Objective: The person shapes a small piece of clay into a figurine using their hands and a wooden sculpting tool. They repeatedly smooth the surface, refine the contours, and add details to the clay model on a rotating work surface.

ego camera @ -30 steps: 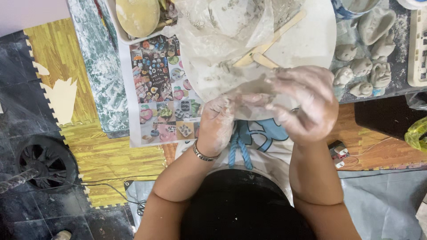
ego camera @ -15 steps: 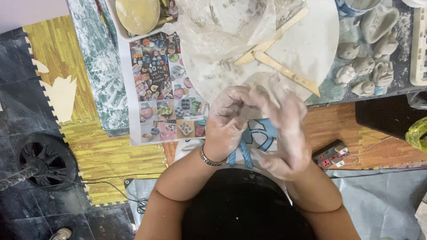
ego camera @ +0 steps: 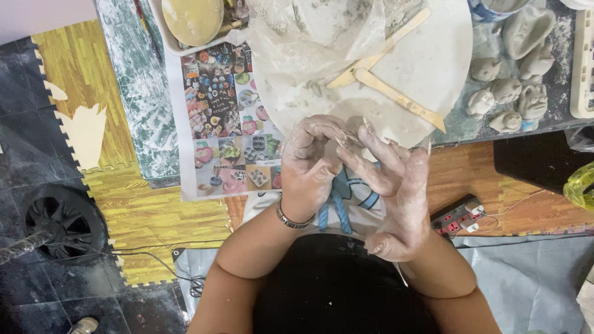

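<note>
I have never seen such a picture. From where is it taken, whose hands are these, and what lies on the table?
The camera sits on a person's head and looks down, so the hands are that person's own. Both are coated with pale clay. The left hand, with a bracelet, and the right hand meet and pinch something small; what it is cannot be seen. Behind them a round board carries two wooden sticks and a plastic sheet. Small clay figures stand at the right, a picture sheet lies at the left.

A home clay-craft corner: small clay figures [ego camera: 507,93] on a dusty worktable [ego camera: 133,111], foam floor mats [ego camera: 124,216] beneath.
</note>
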